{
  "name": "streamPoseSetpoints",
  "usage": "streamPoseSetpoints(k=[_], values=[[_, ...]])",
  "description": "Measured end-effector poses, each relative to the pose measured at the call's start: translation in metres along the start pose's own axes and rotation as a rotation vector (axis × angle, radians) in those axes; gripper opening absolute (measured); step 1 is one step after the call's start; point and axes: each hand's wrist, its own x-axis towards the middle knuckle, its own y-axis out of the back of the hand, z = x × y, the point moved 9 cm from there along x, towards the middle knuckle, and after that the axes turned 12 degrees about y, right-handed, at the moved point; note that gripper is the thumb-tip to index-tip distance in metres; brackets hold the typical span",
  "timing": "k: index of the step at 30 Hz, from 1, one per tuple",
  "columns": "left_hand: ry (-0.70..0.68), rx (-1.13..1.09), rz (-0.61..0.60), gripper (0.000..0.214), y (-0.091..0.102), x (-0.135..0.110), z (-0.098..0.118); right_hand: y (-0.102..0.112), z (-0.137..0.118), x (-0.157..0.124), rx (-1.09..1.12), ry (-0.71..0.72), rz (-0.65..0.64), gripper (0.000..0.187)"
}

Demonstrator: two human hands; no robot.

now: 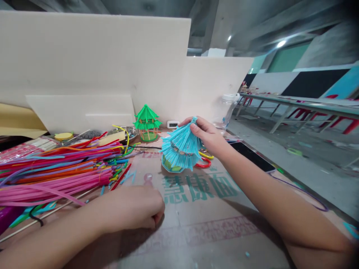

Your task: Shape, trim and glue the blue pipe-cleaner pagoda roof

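Note:
My right hand [206, 134] grips the top of a light-blue model pavilion [182, 145] made of pipe cleaners, with a two-tiered roof. It is tilted, its round green-and-blue base [172, 165] turned to the lower left. Closed in a loose fist, my left hand [143, 207] hovers over or rests on the printed cardboard [193, 224]; whether anything is inside its curled fingers is hidden. Behind, a finished-looking green pavilion [147, 123] stands upright on thin wooden posts. Red and yellow pipe-cleaner loops [204, 162] lie just beyond the blue model.
Bundles of coloured pipe cleaners [84, 175] cover the left side. A small digital clock [172, 124], a clear plastic jug [226, 110] and a dark phone [252, 156] sit toward the back and right. White boards [98, 56] wall off the rear. Long tables [294, 102] stand beyond.

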Motion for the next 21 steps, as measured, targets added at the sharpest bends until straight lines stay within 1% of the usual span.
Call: streamPoseSetpoints(k=[2,4,7,10,13,14,16,17,19,20,21], values=[[0.011,0.056,0.057,0.019,-0.001,0.007,-0.009,0.0,0.0,0.0,-0.013,0.01,-0.006,0.033],[0.031,0.088,0.062,0.018,-0.003,0.014,-0.016,0.001,0.001,-0.001,-0.02,0.012,-0.013,0.033],[0.034,0.01,0.058,0.017,0.007,0.02,-0.016,0.001,0.002,-0.002,-0.033,0.017,-0.022,0.034],[0.077,-0.201,-0.041,0.025,0.02,0.019,-0.017,0.0,0.001,-0.001,-0.036,0.033,-0.027,0.033],[0.074,-0.279,-0.07,0.029,0.031,0.014,-0.016,0.0,0.002,-0.001,-0.024,0.019,-0.015,0.033],[0.058,-0.282,-0.077,0.025,0.031,0.013,-0.016,0.0,0.003,-0.001,-0.016,0.009,-0.009,0.034],[0.037,-0.273,-0.084,0.016,0.025,0.014,-0.017,0.0,0.005,-0.001,-0.002,-0.003,-0.002,0.035],[0.032,-0.251,-0.069,0.015,0.02,0.017,-0.018,0.0,0.005,-0.001,-0.001,-0.005,-0.001,0.035],[0.032,-0.178,0.023,0.01,0.014,0.023,-0.023,0.0,0.004,-0.001,-0.01,0.007,-0.008,0.033],[0.031,-0.164,0.063,0.007,0.013,0.026,-0.024,0.0,0.003,-0.001,-0.017,0.016,-0.013,0.033],[0.031,-0.193,0.087,0.009,0.012,0.028,-0.024,0.0,0.003,-0.001,-0.024,0.022,-0.016,0.032]])
